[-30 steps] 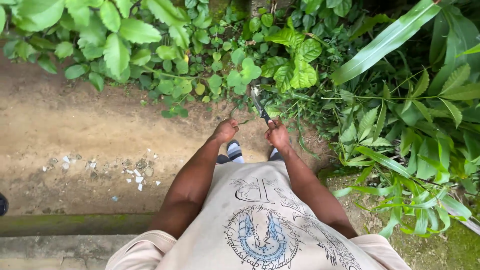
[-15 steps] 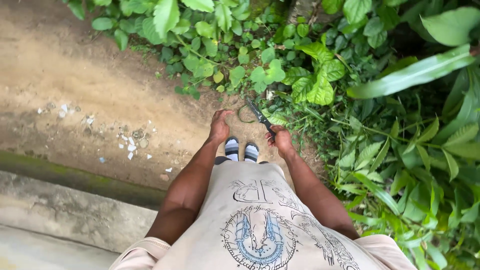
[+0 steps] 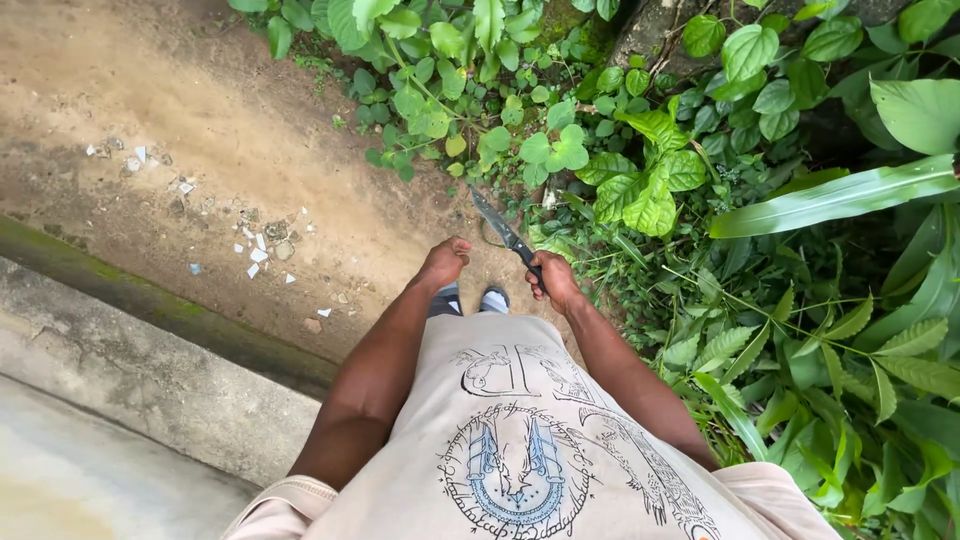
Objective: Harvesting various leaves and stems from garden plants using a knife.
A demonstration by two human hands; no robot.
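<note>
The right hand (image 3: 556, 283) is wrapped tight around the dark handle of a knife (image 3: 505, 235), fingers folded over it so the grip itself is mostly hidden. The long, narrow blade runs up and to the left from the fist, its tip pointing at the edge of the low plants (image 3: 470, 110) that border the dirt path (image 3: 200, 130). The blade hangs over bare soil just in front of the person's feet, near the greenery; whether it touches any stem cannot be told.

The left hand (image 3: 444, 263) holds nothing. Its fingers are curled loosely inward into a relaxed half-fist, hanging at the end of a straight arm, just beside the knife hand but apart from it. Between and below the two hands show the toes of two striped shoes (image 3: 470, 299), grey and white, planted on the soil.

The person wears a pale beige T-shirt (image 3: 530, 440) with a blue and black printed design on the front.

To the right, dense foliage fills the view: broad heart-shaped leaves (image 3: 650, 195) close to the knife, a long strap-like leaf (image 3: 840, 200) reaching across, and narrow pointed leaves lower down. On the left, the dirt path carries a scatter of small white shards (image 3: 262, 255). Below that runs a mossy concrete kerb (image 3: 150, 360), grey with a green strip along its upper edge.
</note>
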